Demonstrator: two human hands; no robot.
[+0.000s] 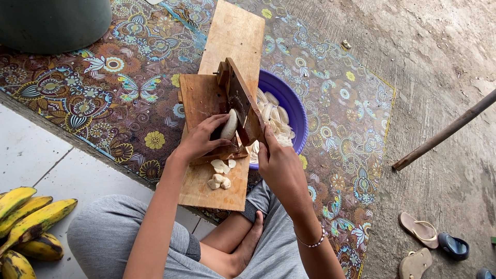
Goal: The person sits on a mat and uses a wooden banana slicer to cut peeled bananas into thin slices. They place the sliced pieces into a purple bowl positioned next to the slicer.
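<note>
On the patterned floral floor mat (129, 88), a person is sitting cross-legged and working a long wooden slicing board (219, 103) that is lying across the lap end and running away toward the top of the view. Left hand (202, 139) is curling around a peeled pale banana (230, 125), fingers pressed together over its upper side and thumb underneath, pinching it and feeding it end-on against the upright wooden blade block (242, 106). Right hand (279, 165) is gripping the lower end of that block, fingers wrapped shut around it; the fingertips themselves are hidden behind the wood, so how tightly they are closing cannot be told.

Step in hand, as judged: slicing is under way, mid-fruit. Thin pale slices are piling in the round purple plastic basin (292, 106) just beside and under the blade's far side, and a few thicker off-cuts (219, 175) are lying on the near end of the board, below the left wrist. About half a banana is showing ahead of the left fingers.

Next move, as judged, is calling for short, even pushes with fingertips kept back from the cutting edge as the stub shortens, while the right hand is steadying the block.

Both forearms are angling inward from the knees, wrists slightly bent; a beaded bracelet (310, 242) is sitting on the right wrist. Unpeeled yellow-green bananas (28, 227) are lying at the left on the white tile, well apart from the board.
</note>
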